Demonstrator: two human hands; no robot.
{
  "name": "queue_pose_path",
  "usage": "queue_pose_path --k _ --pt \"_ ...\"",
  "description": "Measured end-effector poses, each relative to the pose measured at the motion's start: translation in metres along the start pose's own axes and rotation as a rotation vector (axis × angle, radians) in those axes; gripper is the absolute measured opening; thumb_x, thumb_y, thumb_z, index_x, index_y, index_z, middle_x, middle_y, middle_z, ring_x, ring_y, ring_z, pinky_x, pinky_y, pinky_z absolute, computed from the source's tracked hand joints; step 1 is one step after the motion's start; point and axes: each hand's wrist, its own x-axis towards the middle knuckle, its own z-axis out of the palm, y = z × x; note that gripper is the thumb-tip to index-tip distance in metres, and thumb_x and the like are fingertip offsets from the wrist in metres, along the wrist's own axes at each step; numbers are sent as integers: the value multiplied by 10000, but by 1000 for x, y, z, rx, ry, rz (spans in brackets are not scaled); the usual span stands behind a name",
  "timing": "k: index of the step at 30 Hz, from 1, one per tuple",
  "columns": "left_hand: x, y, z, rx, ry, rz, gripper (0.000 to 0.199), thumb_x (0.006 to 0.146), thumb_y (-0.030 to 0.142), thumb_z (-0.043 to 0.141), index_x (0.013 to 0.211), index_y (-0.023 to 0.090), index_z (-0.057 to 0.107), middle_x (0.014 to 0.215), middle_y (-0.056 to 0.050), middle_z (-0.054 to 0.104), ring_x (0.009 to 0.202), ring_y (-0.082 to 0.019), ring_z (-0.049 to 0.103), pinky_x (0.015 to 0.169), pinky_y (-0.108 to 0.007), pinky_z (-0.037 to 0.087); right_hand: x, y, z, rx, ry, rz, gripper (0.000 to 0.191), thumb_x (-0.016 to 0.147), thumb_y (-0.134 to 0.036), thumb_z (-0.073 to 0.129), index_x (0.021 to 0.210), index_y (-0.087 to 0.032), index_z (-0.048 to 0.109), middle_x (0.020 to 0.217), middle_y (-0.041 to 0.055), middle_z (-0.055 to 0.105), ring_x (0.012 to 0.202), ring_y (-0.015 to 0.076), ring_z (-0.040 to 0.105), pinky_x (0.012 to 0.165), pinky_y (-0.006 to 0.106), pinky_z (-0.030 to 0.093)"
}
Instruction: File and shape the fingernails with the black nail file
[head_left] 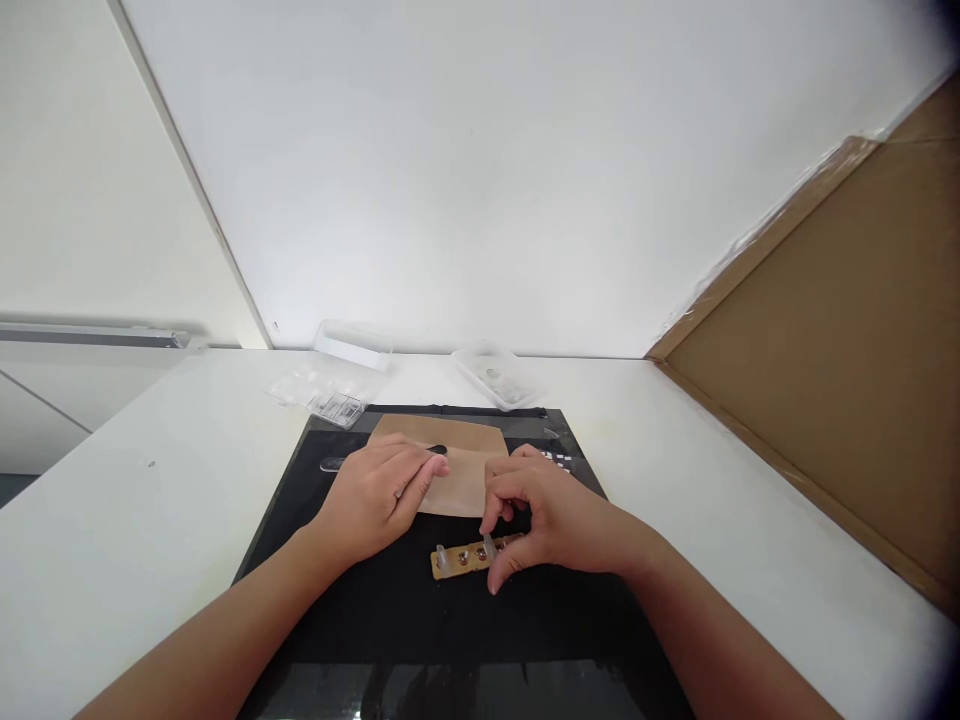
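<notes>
My right hand (536, 515) pinches a small clear piece (490, 546), shaped like a false nail tip, between thumb and fingers. It is held at a narrow wooden-coloured strip (471, 562) with a row of shiny round studs. Another clear tip (442, 560) stands at the strip's left end. My left hand (386, 490) rests over a brown paper sheet (469, 480), fingers together and thumb drawn in. A slim tool's silver end (331, 465) shows left of that hand, and a black tip (437, 450) shows beyond its fingers. Whatever lies under the left fingers is hidden.
A black mat (360, 610) covers the middle of the white table (127, 520). Behind it lie a clear plastic bag (326, 390), a white open box (352, 345) and a clear tray (499, 375). A brown cardboard panel (840, 330) leans at the right.
</notes>
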Motion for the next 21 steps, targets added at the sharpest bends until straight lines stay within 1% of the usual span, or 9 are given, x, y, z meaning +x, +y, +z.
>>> queue_pose_path --k 3,7,13,21 --pt "1 2 -2 12 49 18 178 998 132 566 1046 171 733 998 -66 795 926 -189 724 884 -321 548 0 -1 1 -17 -24 9 453 661 -659 859 787 -246 721 806 -40 621 763 151 594 813 353 374" --pt "-1 3 -3 20 71 30 165 973 112 591 1021 173 736 979 -60 799 902 -187 735 858 -319 560 -1 -2 1 -37 -27 46 427 662 -639 872 787 -254 736 892 -15 613 836 174 594 829 361 354" --pt "-2 2 1 28 125 72 152 949 105 619 1002 176 742 911 -44 788 830 -183 728 778 -324 568 -1 3 2 -27 -64 65 420 661 -626 887 803 -254 750 897 -20 586 847 167 573 860 359 316" --pt "0 3 1 28 135 81 137 939 98 628 984 168 736 860 -37 778 803 -180 725 754 -324 570 0 2 2 -54 -83 82 438 678 -663 854 810 -256 755 916 -14 587 864 167 563 865 347 299"
